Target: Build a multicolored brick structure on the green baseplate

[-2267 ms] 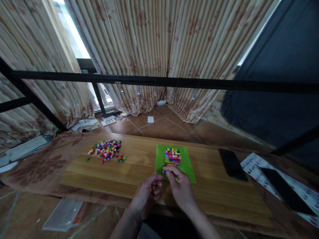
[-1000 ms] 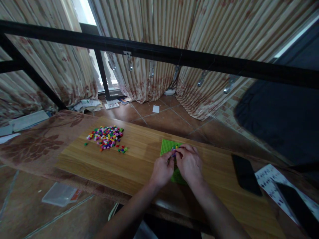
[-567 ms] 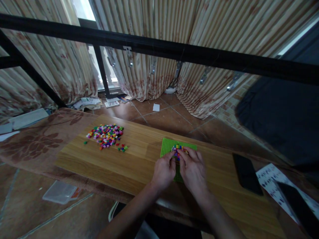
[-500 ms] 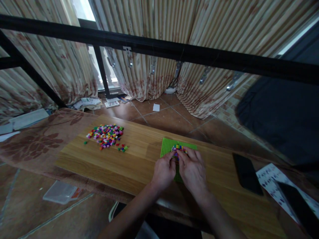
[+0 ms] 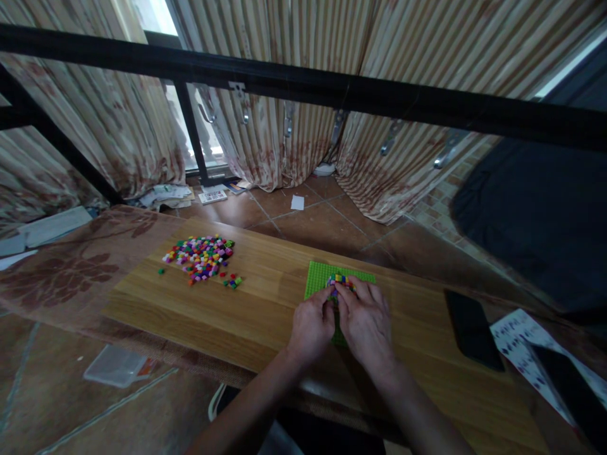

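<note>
A green studded baseplate point(image 5: 317, 273) lies on the wooden board, and a small cluster of colourful toy bricks point(image 5: 338, 279) stands on it. My left hand point(image 5: 310, 322) grips the near left side of the cluster, its thumb and fingers pressed together there. From the right, my right hand point(image 5: 367, 314) closes on the same bricks, with its fingers curled over their far right side. Both hands cover much of the cluster and the near part of the baseplate, so single bricks under the fingertips cannot be made out.
A pile of loose bricks point(image 5: 202, 256) lies on the left of the wooden board point(image 5: 265, 303). A black phone point(image 5: 474, 330) rests at the right, beside a printed sheet point(image 5: 519, 354) and another dark device point(image 5: 569, 392). A black rail point(image 5: 303, 79) with hooks crosses ahead.
Both hands stay on the brick cluster with almost no movement. The view has shifted very slightly.
</note>
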A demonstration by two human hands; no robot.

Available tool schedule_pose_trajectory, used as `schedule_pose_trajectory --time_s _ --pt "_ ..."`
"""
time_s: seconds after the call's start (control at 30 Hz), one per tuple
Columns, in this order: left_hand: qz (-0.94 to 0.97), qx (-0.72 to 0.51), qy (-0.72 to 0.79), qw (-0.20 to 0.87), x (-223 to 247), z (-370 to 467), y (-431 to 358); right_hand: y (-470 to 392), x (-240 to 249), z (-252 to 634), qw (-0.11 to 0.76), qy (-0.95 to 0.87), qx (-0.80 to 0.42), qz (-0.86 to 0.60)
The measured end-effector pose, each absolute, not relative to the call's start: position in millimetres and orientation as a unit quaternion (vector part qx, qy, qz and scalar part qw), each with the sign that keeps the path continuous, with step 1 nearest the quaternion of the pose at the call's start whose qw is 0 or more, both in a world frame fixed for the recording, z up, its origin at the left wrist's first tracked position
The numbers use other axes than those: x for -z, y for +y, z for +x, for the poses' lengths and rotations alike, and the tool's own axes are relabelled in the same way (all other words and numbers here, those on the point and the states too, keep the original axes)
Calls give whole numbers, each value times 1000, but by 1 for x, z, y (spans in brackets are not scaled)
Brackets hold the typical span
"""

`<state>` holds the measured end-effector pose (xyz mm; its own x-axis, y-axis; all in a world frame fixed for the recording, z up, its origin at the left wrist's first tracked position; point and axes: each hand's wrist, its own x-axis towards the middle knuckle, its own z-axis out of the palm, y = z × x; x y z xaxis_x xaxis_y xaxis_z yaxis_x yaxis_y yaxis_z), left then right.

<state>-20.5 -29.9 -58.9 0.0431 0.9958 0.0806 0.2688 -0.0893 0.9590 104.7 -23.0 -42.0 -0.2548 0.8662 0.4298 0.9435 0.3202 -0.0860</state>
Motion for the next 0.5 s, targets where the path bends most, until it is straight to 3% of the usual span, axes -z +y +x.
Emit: schedule_pose_trajectory --time_s 0.37,0.5 --pt "558 -467 520 448 60 -19 -30 -21 40 101 224 -772 67 -590" --pt "398 -524 521 544 60 -25 -32 -33 38 100 279 -760 68 -584"
